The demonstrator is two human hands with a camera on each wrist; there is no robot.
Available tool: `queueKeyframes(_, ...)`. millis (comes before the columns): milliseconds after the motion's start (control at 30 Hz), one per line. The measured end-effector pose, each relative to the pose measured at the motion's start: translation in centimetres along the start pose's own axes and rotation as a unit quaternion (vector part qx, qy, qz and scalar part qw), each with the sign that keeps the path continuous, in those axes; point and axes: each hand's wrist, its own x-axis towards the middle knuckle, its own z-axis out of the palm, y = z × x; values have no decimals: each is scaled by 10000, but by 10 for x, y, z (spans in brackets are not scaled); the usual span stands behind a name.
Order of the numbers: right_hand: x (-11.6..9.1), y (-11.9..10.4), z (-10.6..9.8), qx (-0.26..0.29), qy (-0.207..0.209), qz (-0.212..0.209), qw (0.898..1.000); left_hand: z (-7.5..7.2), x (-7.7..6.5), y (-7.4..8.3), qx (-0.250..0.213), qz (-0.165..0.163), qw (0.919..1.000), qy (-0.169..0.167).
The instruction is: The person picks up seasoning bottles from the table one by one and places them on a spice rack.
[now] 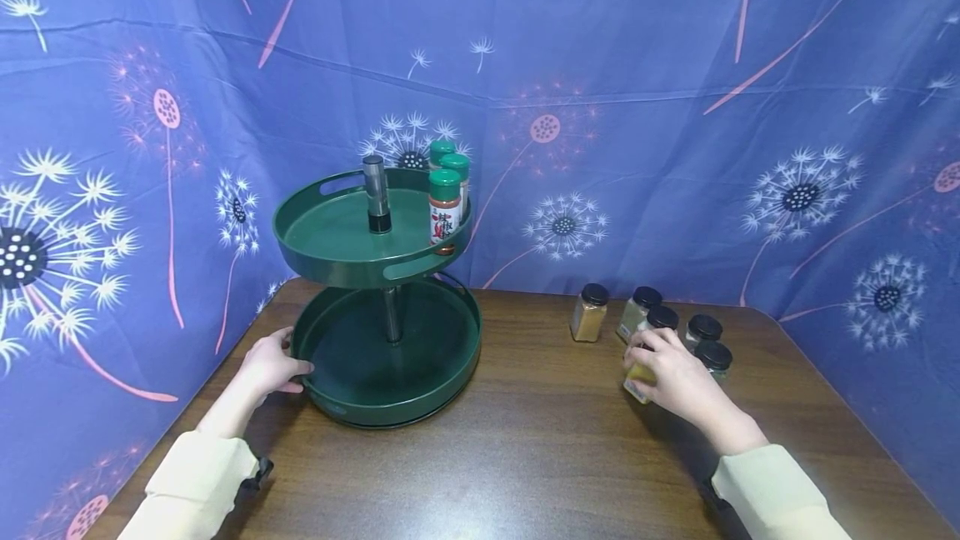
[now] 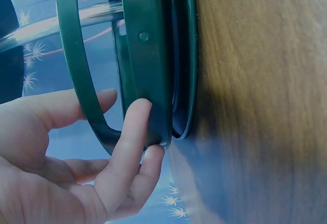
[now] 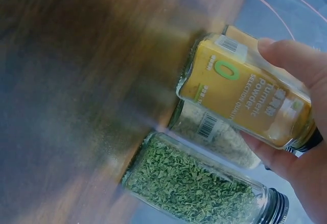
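On the left stands a dark green two-tier rack [image 1: 382, 394] with a metal centre post. My left hand [image 1: 272, 367] holds the left side of its lower tier, and in the left wrist view the fingers [image 2: 135, 132] press the outer wall beside the handle slot. On the right, my right hand [image 1: 678, 373] grips a black-lidded glass jar of turmeric powder [image 3: 240, 91], thumb on one side and fingers on the other. Close by stand a jar of green dried herb [image 3: 189, 183] and a jar with pale contents [image 3: 214, 137]. Whether the turmeric jar touches the table is unclear.
Several green-capped seasoning bottles [image 1: 445, 215] stand at the right of the rack's upper tier. A jar of brown powder [image 1: 588, 321] is left of the other black-lidded jars. Blue patterned cloth [image 1: 637, 107] hangs behind the wooden table [image 1: 525, 440].
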Motion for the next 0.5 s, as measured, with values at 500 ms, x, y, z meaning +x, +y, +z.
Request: queueKeyframes(500, 0, -4, 0, -215, -92, 79, 9997, 0, 1, -2, -105, 55, 9999, 4)
